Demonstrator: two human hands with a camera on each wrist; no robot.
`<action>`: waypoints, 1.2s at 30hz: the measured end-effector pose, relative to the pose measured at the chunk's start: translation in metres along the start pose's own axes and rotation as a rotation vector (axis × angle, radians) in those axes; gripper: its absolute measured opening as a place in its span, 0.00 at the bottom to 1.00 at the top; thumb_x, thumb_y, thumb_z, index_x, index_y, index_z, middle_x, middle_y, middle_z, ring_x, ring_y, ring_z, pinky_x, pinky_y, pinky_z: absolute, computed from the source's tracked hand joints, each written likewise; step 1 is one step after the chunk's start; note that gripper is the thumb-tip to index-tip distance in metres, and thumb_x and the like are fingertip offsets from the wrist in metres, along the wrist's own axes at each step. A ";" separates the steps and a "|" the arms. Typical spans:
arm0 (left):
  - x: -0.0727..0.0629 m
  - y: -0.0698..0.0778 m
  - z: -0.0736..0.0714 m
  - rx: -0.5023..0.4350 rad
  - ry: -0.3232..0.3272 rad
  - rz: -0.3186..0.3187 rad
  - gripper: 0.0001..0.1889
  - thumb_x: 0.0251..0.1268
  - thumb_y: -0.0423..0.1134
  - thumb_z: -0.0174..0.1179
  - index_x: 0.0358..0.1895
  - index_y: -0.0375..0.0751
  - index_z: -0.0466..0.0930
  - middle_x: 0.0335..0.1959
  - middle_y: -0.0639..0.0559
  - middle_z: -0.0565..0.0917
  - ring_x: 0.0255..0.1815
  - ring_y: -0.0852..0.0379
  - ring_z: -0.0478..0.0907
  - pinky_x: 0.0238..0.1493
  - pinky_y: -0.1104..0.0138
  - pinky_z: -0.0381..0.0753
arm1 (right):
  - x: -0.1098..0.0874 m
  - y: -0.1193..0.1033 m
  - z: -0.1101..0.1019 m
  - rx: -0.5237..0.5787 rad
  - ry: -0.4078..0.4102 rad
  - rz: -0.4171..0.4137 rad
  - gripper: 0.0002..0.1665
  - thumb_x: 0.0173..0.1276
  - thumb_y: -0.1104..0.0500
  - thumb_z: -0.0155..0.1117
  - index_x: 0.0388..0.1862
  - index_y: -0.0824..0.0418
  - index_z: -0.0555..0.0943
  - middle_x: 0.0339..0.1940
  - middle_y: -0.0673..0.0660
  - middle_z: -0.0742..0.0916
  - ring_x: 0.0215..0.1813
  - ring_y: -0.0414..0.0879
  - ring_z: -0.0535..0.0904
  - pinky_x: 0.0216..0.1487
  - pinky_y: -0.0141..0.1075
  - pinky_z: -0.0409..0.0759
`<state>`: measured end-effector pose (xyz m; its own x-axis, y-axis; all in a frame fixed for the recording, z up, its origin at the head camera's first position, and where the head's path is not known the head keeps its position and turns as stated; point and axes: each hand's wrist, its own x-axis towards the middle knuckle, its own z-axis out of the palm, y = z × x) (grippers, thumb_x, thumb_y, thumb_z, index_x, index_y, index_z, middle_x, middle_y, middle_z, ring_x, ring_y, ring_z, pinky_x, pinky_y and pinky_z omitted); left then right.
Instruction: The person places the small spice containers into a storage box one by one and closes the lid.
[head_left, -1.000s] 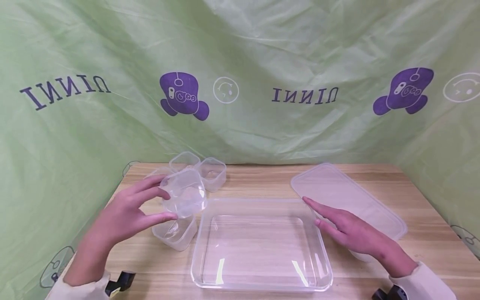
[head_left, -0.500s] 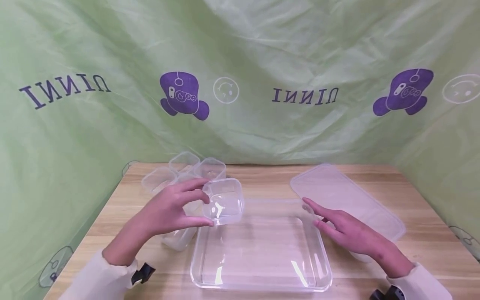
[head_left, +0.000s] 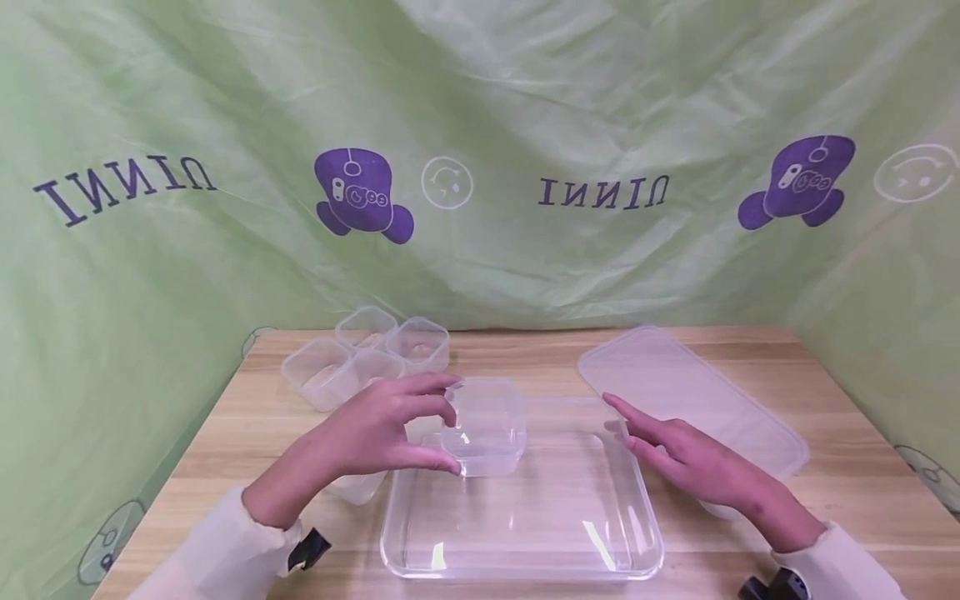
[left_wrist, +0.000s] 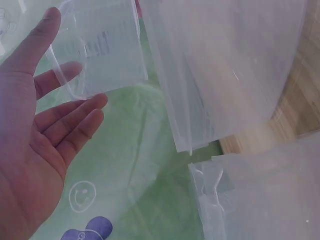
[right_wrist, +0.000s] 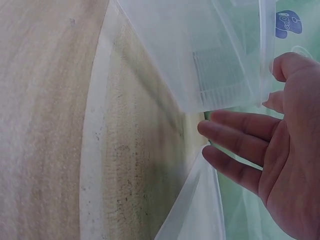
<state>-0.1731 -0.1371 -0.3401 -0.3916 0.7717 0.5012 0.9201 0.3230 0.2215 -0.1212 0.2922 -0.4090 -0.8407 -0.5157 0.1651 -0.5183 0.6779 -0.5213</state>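
Observation:
My left hand (head_left: 382, 425) holds a small clear plastic container (head_left: 491, 425) between thumb and fingers. The small container is over the left back part of a large clear rectangular box (head_left: 525, 575); whether it touches the box is unclear. In the left wrist view the container (left_wrist: 107, 50) is by the thumb and fingertips. At the box's back right corner, my right hand (head_left: 701, 467) rests its thumb and forefinger against the rim. The right wrist view shows the box wall (right_wrist: 220, 75) beside those fingertips, with the other fingers of the right hand (right_wrist: 280, 150) extended below.
Several small clear containers (head_left: 318, 371) stand together at the back left, and another (head_left: 358, 490) is partly behind my left hand. A flat translucent lid (head_left: 690, 392) lies at the right, partly behind my right hand. A green printed curtain (head_left: 480, 267) encloses the wooden table (head_left: 517, 354).
My left hand has carried the small container rightward and downward, from above the group of small containers to over the large box. My right hand has stayed at the box's corner.

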 end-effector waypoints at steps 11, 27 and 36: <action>0.022 0.006 0.009 -0.096 -0.098 -0.118 0.21 0.51 0.60 0.78 0.38 0.50 0.86 0.62 0.46 0.82 0.44 0.61 0.85 0.45 0.66 0.84 | 0.000 0.000 0.000 -0.005 -0.011 0.031 0.35 0.85 0.54 0.50 0.86 0.47 0.54 0.61 0.59 0.85 0.61 0.48 0.81 0.61 0.52 0.79; 0.048 0.013 0.016 -0.084 -0.247 -0.115 0.20 0.53 0.59 0.78 0.38 0.48 0.88 0.59 0.48 0.84 0.38 0.64 0.82 0.43 0.70 0.82 | -0.001 0.000 0.000 -0.011 -0.011 0.052 0.35 0.86 0.52 0.49 0.86 0.46 0.54 0.55 0.50 0.87 0.55 0.38 0.81 0.59 0.43 0.79; 0.060 0.021 0.025 -0.074 -0.309 -0.064 0.20 0.54 0.58 0.78 0.35 0.46 0.86 0.57 0.47 0.85 0.37 0.63 0.84 0.42 0.73 0.81 | -0.001 0.000 -0.001 -0.008 -0.012 0.028 0.35 0.85 0.55 0.50 0.86 0.46 0.54 0.52 0.49 0.87 0.52 0.37 0.81 0.56 0.43 0.80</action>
<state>-0.1769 -0.0705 -0.3262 -0.4170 0.8845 0.2092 0.8861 0.3444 0.3101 -0.1202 0.2929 -0.4082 -0.8532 -0.5024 0.1406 -0.4956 0.6965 -0.5189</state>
